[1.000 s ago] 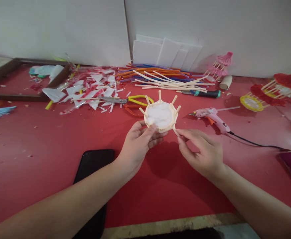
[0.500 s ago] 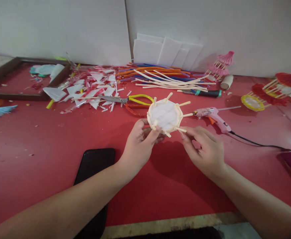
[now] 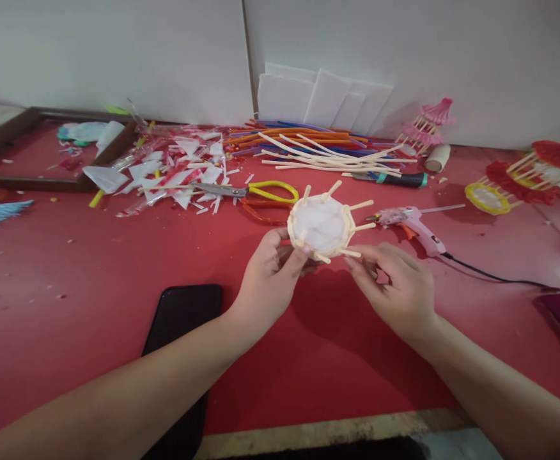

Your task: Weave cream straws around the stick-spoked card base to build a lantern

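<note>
A round craft piece (image 3: 321,223) with a white disc, a cream rim and several short cream sticks around it is held above the red table. My left hand (image 3: 273,275) grips its lower left edge, thumb on top and fingers underneath. At the lower right of the rim, my right hand (image 3: 395,287) pinches the end of one stick between thumb and index finger. Scissors (image 3: 261,191) with yellow and red handles lie just behind the piece. To its right rests a pink glue gun (image 3: 417,227), nozzle toward the piece.
A black phone (image 3: 179,332) lies by my left forearm. Behind are plastic scraps (image 3: 184,166), coloured and cream strips (image 3: 328,150), a cutter knife (image 3: 399,179) and white sheets (image 3: 328,99). Pink (image 3: 426,128) and red (image 3: 524,179) crafts stand right; a brown frame (image 3: 31,185) lies left.
The craft piece has turned and tilted slightly, shifting a little to the right, and its sticks point in somewhat different directions. Both hands keep nearly the same place.
</note>
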{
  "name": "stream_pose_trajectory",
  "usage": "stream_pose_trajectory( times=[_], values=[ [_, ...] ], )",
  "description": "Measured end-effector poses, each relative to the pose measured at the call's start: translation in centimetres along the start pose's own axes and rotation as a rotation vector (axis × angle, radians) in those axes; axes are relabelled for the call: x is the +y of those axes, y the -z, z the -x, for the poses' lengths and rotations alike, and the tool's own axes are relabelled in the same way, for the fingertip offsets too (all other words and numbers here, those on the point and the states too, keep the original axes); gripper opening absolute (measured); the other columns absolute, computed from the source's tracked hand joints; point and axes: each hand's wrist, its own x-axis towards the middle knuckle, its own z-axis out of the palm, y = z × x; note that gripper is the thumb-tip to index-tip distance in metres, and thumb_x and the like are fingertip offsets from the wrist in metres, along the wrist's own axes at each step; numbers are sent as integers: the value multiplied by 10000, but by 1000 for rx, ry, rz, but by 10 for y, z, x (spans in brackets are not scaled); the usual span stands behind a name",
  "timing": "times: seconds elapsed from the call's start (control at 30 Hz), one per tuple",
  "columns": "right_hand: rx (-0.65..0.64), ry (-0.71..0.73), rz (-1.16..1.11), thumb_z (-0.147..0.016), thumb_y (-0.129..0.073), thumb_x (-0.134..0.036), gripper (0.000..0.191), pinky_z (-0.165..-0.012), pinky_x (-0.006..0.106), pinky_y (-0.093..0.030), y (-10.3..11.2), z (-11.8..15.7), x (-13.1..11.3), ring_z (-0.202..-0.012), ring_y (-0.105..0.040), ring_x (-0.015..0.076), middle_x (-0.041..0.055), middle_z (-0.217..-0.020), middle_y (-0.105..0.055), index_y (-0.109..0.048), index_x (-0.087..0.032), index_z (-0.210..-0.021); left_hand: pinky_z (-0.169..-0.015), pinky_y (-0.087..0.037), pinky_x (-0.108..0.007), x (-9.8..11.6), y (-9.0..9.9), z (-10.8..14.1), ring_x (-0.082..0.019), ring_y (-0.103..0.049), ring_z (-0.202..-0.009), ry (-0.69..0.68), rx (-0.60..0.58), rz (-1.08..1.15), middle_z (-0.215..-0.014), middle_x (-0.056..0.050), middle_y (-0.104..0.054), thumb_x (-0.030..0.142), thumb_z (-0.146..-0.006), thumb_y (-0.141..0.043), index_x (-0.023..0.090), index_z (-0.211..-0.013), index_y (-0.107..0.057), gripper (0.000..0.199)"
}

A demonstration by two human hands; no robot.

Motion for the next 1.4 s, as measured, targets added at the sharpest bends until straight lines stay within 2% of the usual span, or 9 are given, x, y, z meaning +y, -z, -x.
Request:
stream_pose_trajectory(
  times=[0.43,0.67,0.8,0.93,1.03,1.13,1.23,1.33,1.4],
  values=[
    [-48,18,-54,-915,-521,-133,185,-605,258,-495,1,1,4,-653,-635,136,24,-789,-720,-676,-209,-982,-771,-592,-270,3,0,0,-157,-731,-781,42,-35,6,-944,-54,-768,288,-872,-679,179,-1183,-612,336],
    [-83,-11,-74,-923,-570,-183,116,-578,243,-470,3,0,5,-596,-610,115,0,-722,-688,-678,-208,-956,-673,-576,-224,2,0,-4,-121,-703,-670,145,3,78,-784,-22,-742,277,-857,-690,168,-1026,-667,203],
    [-65,-23,-52,-910,-625,-253,67,-632,268,-482,9,-6,13,-656,-639,134,4,-751,-714,-685,-223,-909,-670,-582,-222,3,0,-7,-108,-684,-647,81,113,161,-727,-1,-711,219,-838,-697,161,-940,-660,123],
    [37,-78,4,-909,-623,-303,114,-666,294,-479,24,-16,38,-701,-642,158,13,-772,-706,-668,-236,-829,-712,-597,-242,3,4,-11,-115,-695,-672,25,204,226,-763,-29,-730,173,-817,-704,147,-891,-635,104],
    [102,-251,211,-897,-621,-398,179,-653,339,-466,37,-18,72,-714,-632,204,71,-841,-698,-675,-227,-904,-733,-605,-263,2,6,-13,-129,-708,-699,20,241,254,-789,-45,-741,141,-803,-704,145,-896,-629,119],
    [-65,-298,496,-835,-665,-438,276,-653,403,-427,47,-10,114,-727,-611,268,154,-892,-687,-670,-180,-936,-734,-604,-260,2,7,-13,-130,-710,-709,29,239,265,-796,-45,-743,135,-805,-703,149,-932,-641,142],
    [-163,-286,510,-853,-604,-358,192,-611,391,-394,50,-1,147,-680,-606,270,143,-769,-679,-666,-180,-818,-727,-599,-249,2,6,-12,-123,-707,-703,28,223,280,-795,-45,-742,140,-826,-686,149,-933,-640,117],
    [-135,-286,520,-844,-568,-303,182,-605,407,-386,50,1,155,-667,-595,285,164,-739,-662,-662,-159,-785,-747,-599,-264,2,5,-10,-124,-710,-712,39,204,304,-808,-48,-746,152,-840,-680,151,-929,-624,106],
    [-82,-267,528,-850,-528,-266,202,-669,458,-409,47,-5,145,-780,-607,338,219,-835,-658,-671,-124,-861,-752,-599,-275,2,4,-9,-132,-716,-724,61,192,324,-819,-49,-751,153,-828,-696,156,-928,-613,130]
  ],
)
